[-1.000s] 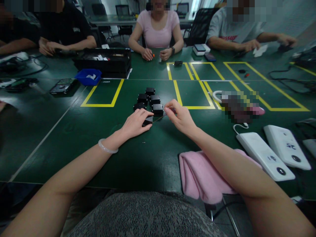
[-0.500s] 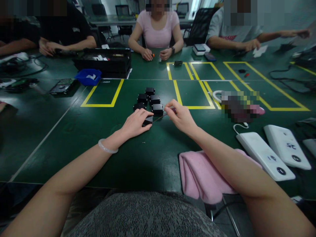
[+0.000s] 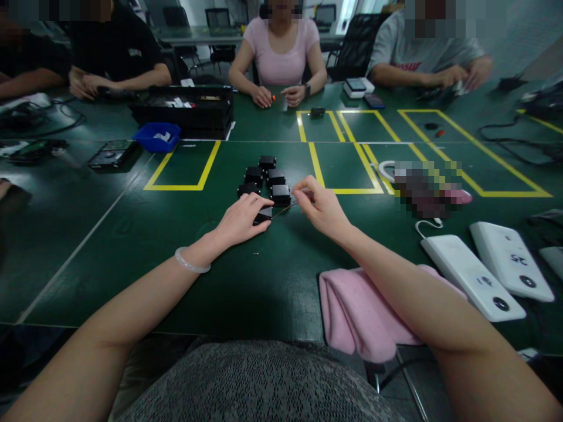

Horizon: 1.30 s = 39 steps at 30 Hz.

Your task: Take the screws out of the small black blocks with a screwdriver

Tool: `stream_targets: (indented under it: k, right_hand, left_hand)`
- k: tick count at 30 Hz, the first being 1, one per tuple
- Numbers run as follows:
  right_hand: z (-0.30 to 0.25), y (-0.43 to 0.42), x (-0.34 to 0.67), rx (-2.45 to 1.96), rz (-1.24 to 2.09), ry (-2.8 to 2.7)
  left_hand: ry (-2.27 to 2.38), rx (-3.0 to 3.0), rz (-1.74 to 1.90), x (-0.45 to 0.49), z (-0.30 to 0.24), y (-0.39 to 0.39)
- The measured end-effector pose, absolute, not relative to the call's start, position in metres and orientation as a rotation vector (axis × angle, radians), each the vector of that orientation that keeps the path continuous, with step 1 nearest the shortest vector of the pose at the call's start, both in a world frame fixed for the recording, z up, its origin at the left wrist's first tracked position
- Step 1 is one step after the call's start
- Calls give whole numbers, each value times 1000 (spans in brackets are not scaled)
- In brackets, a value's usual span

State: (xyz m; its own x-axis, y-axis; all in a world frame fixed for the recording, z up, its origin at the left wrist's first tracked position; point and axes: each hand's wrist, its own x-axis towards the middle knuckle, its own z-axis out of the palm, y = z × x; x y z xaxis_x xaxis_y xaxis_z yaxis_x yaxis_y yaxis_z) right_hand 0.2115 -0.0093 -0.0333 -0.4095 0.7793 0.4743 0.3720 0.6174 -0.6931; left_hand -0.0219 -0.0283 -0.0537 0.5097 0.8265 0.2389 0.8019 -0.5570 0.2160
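My left hand (image 3: pixel 244 218) is closed around a small black box (image 3: pixel 264 214), holding it down on the green table. Its fingers hide most of that box. To the right, my right hand (image 3: pixel 320 205) pinches the handle of a thin screwdriver (image 3: pixel 287 208); the handle is mostly covered by the fingers. The slim metal shaft slants down-left, and its tip meets the right side of the held box. Just beyond my hands stand several more black boxes (image 3: pixel 276 177) in a loose cluster. A tiny screw-like piece (image 3: pixel 255 254) lies nearer to me on the table.
A pink cloth (image 3: pixel 352 310) hangs over the table edge under my right forearm. White power banks (image 3: pixel 472 278) lie at right. A blue tray (image 3: pixel 157 137) and a black bin (image 3: pixel 189 120) stand at back left. Several people sit across the table (image 3: pixel 132 264).
My hands, the black box and the screwdriver stay almost in place, with only a slight shift of the right fingers. The person at far right has drawn their outstretched hand inward.
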Motion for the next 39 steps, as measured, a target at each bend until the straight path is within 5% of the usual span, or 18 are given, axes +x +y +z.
stream_targets:
  k: [39]
  right_hand:
    - [-34,-9,211,-911,628,-2026]
  left_hand:
    - [1443,2668,488,-22,-54,-28]
